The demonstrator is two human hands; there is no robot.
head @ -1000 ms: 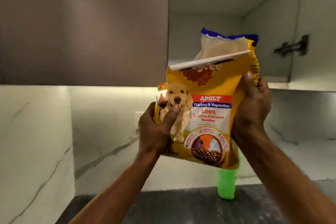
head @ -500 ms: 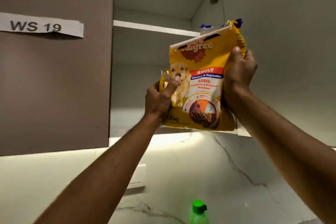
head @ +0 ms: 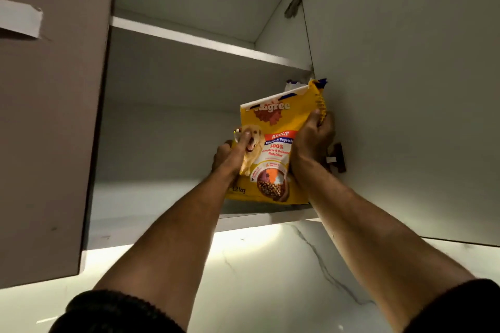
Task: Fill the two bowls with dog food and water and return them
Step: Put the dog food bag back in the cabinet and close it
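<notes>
A yellow dog food bag (head: 273,127), its top folded over and held by a white clip, stands upright at the right end of the open cabinet's lower shelf (head: 162,197). My left hand (head: 230,155) grips the bag's left edge, thumb on the printed puppy. My right hand (head: 313,140) holds its right edge near the top. Both arms reach up overhead. No bowls are in view.
The open cabinet door (head: 405,89) hangs at the right with hinges (head: 335,158) close behind my right hand. A closed brown door (head: 48,130) with a paper label is at the left. An upper shelf (head: 203,40) sits above. Lit marble wall (head: 270,278) lies below.
Both hands have raised the bag from in front of the wall up into the cabinet, and the view has tilted upward. The green bottle has dropped out of sight.
</notes>
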